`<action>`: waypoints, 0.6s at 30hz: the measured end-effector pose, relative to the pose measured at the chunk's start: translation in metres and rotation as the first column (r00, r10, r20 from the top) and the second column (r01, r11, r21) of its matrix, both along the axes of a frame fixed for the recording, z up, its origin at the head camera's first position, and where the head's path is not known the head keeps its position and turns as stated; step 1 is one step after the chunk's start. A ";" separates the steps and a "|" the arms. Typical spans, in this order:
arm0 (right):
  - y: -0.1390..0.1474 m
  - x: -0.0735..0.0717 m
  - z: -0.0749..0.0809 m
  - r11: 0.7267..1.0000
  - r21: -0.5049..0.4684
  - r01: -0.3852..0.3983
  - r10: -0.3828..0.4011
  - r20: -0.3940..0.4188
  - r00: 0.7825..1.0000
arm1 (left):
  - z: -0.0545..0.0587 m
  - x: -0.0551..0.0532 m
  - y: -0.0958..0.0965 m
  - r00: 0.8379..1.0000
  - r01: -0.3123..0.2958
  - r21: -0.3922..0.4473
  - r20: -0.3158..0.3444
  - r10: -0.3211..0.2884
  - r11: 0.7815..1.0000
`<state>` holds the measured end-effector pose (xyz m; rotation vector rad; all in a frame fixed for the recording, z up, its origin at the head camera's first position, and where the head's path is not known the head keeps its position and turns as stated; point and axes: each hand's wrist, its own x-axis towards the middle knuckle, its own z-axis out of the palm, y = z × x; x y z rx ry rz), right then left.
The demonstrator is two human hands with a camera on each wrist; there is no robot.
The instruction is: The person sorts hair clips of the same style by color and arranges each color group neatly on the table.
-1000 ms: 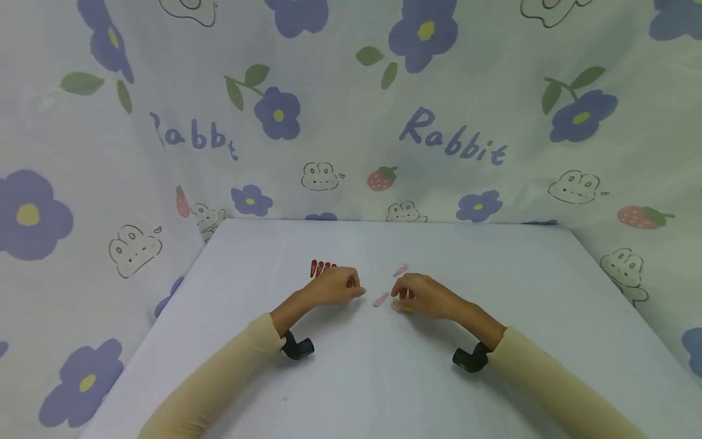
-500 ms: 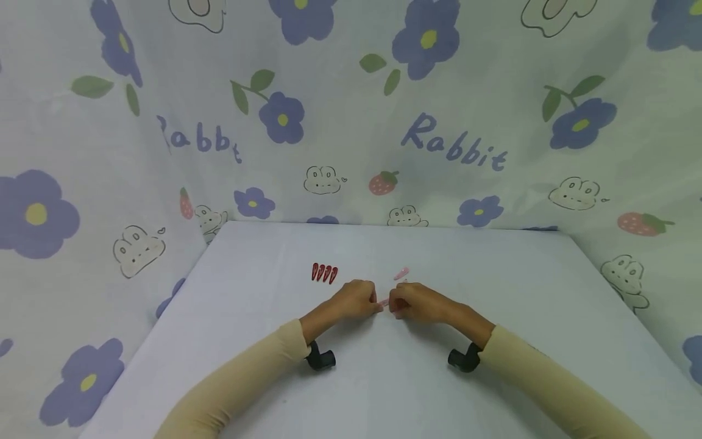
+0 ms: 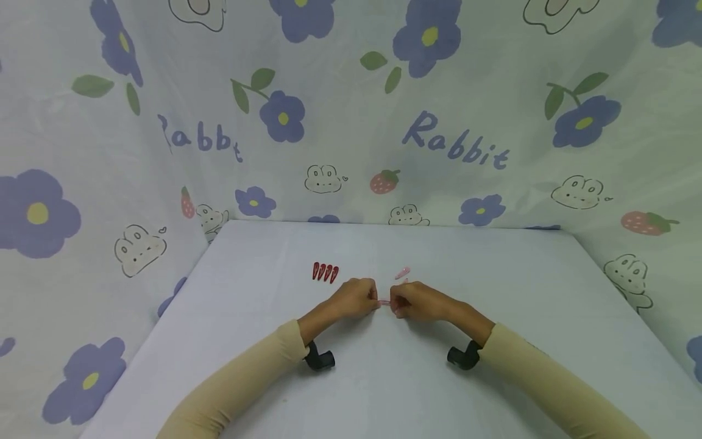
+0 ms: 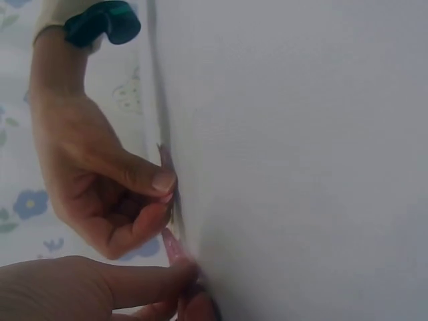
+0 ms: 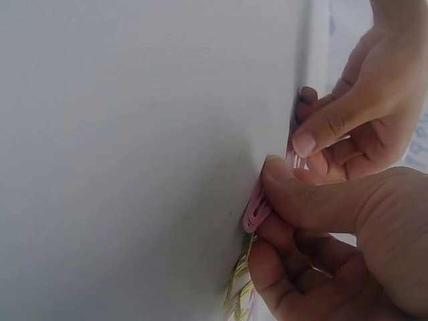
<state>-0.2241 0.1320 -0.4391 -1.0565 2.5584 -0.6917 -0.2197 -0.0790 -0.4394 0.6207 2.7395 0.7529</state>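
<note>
Between my two hands a pink snap hair clip (image 3: 385, 302) bridges the small gap over the white table. My left hand (image 3: 355, 297) pinches its left end between thumb and fingers, with pink also showing at the fingertips in the left wrist view. My right hand (image 3: 419, 301) holds the other end, where the looped pink clip (image 5: 257, 210) shows under the thumb. Below the right fingers in the right wrist view are yellowish, gold-looking strips (image 5: 237, 284) with some pink beside them, partly hidden by the hand.
Several dark red hair clips (image 3: 325, 272) lie in a neat row behind the left hand. Another pink hair clip (image 3: 403, 272) lies just beyond the right hand, with a further pink bit partly covered. A patterned cloth (image 3: 351, 122) hangs behind the white table (image 3: 362, 378).
My left hand has moved right and nearer, uncovering the red clips. Both hands have come together and taken hold of the pink hair clip that lay between them. The last half second shows little movement.
</note>
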 end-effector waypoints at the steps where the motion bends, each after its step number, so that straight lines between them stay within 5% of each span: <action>1: 0.000 0.000 0.000 1.000 -0.001 -0.002 0.002 0.001 1.000 | 0.000 0.000 0.000 1.000 -0.005 0.011 0.001 0.005 1.000; 18: -0.002 0.000 0.002 0.998 0.039 0.048 -0.050 0.049 0.998 | 0.000 0.003 -0.026 0.987 -0.038 0.218 -0.142 0.070 0.975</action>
